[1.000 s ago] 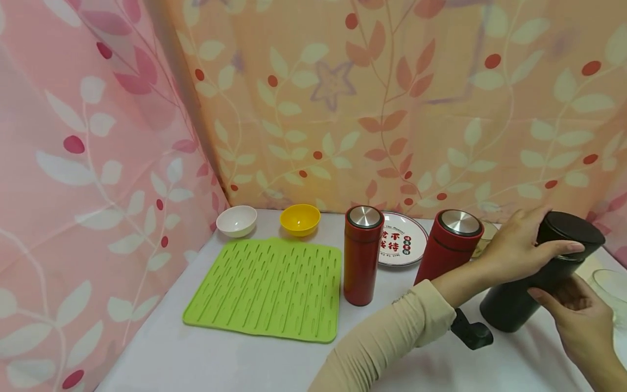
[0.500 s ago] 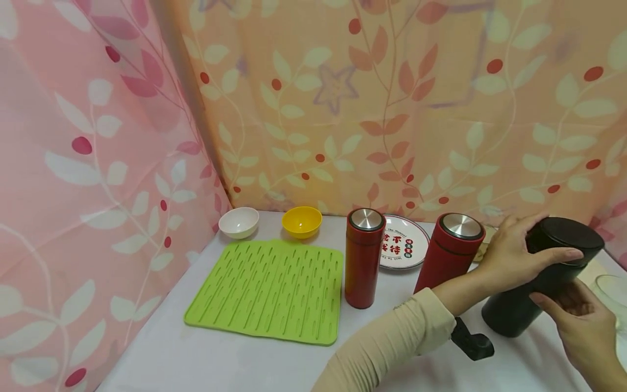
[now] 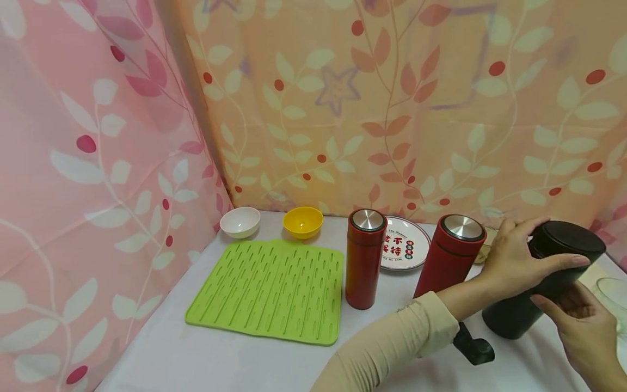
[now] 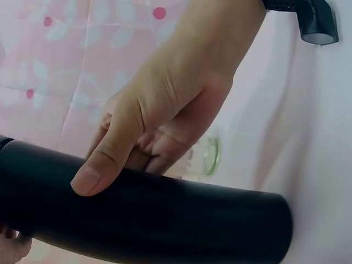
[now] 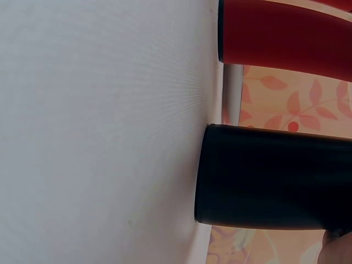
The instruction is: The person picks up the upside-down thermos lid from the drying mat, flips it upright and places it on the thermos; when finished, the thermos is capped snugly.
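The black flask (image 3: 543, 283) sat tilted on the white table (image 3: 235, 359), right of two red flasks (image 3: 363, 258). The left hand (image 3: 514, 261) stayed wrapped near its lid, and the right hand (image 3: 583, 321) held its body. Little had moved, so the lid looked still on.

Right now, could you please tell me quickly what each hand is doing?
Left hand: grips the upper part of the black flask, thumb across it.
Right hand: fingers curled round the same flask's body.
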`<state>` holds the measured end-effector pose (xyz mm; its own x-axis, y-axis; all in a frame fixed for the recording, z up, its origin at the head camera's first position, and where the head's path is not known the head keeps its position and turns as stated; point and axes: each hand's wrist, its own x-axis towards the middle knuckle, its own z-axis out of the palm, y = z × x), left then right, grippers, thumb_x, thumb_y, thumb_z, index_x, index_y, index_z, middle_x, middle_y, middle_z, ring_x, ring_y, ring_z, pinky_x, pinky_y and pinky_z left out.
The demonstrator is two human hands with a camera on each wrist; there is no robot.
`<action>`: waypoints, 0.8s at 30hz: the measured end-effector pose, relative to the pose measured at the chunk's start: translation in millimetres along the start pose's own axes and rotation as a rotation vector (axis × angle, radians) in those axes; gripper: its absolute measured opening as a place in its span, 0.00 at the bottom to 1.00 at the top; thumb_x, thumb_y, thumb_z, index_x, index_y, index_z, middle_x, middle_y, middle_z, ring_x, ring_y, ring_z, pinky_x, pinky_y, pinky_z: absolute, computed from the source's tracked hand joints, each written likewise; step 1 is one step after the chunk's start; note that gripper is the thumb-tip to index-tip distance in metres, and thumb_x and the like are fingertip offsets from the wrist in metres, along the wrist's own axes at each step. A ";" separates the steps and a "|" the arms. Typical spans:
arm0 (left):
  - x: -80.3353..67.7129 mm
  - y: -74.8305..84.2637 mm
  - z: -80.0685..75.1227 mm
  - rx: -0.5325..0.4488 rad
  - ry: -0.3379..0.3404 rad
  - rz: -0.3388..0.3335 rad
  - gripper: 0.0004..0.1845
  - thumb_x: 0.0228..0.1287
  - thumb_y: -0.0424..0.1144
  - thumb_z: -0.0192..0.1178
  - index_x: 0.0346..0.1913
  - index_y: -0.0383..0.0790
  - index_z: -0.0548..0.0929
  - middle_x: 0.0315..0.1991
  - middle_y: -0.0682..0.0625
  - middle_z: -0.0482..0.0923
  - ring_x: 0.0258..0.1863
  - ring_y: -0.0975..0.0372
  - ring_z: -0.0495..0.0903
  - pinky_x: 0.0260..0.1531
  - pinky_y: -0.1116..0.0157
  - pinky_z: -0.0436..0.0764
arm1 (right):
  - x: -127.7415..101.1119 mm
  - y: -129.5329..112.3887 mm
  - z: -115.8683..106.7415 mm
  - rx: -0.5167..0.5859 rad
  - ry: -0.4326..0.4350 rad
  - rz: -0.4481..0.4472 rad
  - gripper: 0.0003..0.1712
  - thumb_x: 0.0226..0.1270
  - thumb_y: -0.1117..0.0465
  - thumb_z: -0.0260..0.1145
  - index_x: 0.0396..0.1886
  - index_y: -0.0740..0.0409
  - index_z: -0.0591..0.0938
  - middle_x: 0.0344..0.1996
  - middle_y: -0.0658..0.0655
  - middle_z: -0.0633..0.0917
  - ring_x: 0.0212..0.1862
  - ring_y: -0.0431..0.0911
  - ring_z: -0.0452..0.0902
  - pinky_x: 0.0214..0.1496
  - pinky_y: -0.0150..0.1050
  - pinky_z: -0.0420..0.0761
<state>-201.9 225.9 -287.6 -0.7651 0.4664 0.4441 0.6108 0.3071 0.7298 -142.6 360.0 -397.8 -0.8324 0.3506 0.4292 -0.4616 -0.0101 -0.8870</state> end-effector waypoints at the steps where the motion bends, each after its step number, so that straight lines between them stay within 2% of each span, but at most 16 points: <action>1: -0.1 -0.6 -0.3 -0.003 -0.001 0.013 0.27 0.50 0.51 0.68 0.55 0.61 0.73 0.44 0.67 0.65 0.42 0.82 0.62 0.35 0.86 0.63 | 0.0 0.4 0.3 0.004 0.001 0.002 0.39 0.56 0.81 0.58 0.67 0.58 0.63 0.49 0.39 0.78 0.48 0.26 0.76 0.44 0.14 0.73; 5: -1.4 -3.9 -2.0 -0.065 -0.032 0.031 0.25 0.57 0.48 0.63 0.57 0.56 0.68 0.48 0.69 0.72 0.45 0.84 0.67 0.38 0.87 0.66 | 0.9 0.5 1.1 0.005 0.010 -0.002 0.38 0.55 0.82 0.59 0.66 0.58 0.64 0.49 0.40 0.79 0.48 0.26 0.76 0.45 0.14 0.72; 8: -3.2 -4.5 -1.1 -0.122 -0.052 -0.011 0.29 0.58 0.47 0.62 0.62 0.59 0.64 0.49 0.70 0.73 0.45 0.83 0.69 0.39 0.86 0.67 | 0.7 0.3 0.8 -0.014 0.014 0.000 0.38 0.55 0.81 0.59 0.66 0.58 0.65 0.49 0.39 0.79 0.47 0.25 0.76 0.44 0.13 0.72; 12: -5.0 -2.8 3.2 -0.083 0.001 -0.033 0.32 0.52 0.49 0.67 0.61 0.61 0.67 0.49 0.70 0.66 0.44 0.84 0.64 0.37 0.86 0.65 | -2.1 1.5 -0.9 -0.085 0.021 0.025 0.39 0.55 0.79 0.60 0.67 0.55 0.64 0.47 0.36 0.78 0.46 0.24 0.75 0.42 0.12 0.72; 15: -5.3 -1.7 4.5 -0.044 0.046 -0.019 0.31 0.49 0.51 0.69 0.58 0.60 0.70 0.50 0.68 0.61 0.44 0.83 0.62 0.38 0.86 0.63 | -2.2 2.0 -1.0 -0.118 0.023 0.032 0.39 0.56 0.78 0.61 0.67 0.55 0.63 0.47 0.35 0.78 0.46 0.23 0.74 0.42 0.11 0.71; 18: -4.8 -2.5 2.8 -0.011 0.027 0.023 0.29 0.53 0.51 0.65 0.60 0.59 0.70 0.50 0.66 0.62 0.45 0.82 0.63 0.40 0.87 0.63 | -0.5 1.8 -1.0 -0.075 0.016 0.000 0.38 0.55 0.80 0.60 0.66 0.57 0.64 0.48 0.37 0.79 0.47 0.24 0.75 0.43 0.12 0.72; 21: -5.0 -5.0 -0.3 0.022 -0.014 0.071 0.31 0.59 0.50 0.61 0.65 0.55 0.64 0.55 0.64 0.66 0.51 0.81 0.65 0.45 0.88 0.63 | 0.3 0.8 -1.3 -0.025 0.007 -0.018 0.37 0.55 0.82 0.59 0.65 0.58 0.66 0.49 0.39 0.79 0.47 0.26 0.76 0.44 0.13 0.72; 24: -5.4 -5.7 -1.0 0.004 -0.038 0.065 0.31 0.58 0.50 0.62 0.65 0.57 0.65 0.54 0.66 0.66 0.51 0.82 0.64 0.44 0.86 0.64 | 0.1 -0.3 -2.1 -0.078 0.019 0.004 0.37 0.55 0.80 0.60 0.65 0.55 0.66 0.47 0.36 0.79 0.46 0.23 0.75 0.43 0.12 0.72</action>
<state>-201.4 220.8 -293.6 -0.7156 0.5165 0.4702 0.6596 0.2782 0.6983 -142.0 362.0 -397.8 -0.8278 0.3683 0.4233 -0.4327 0.0612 -0.8995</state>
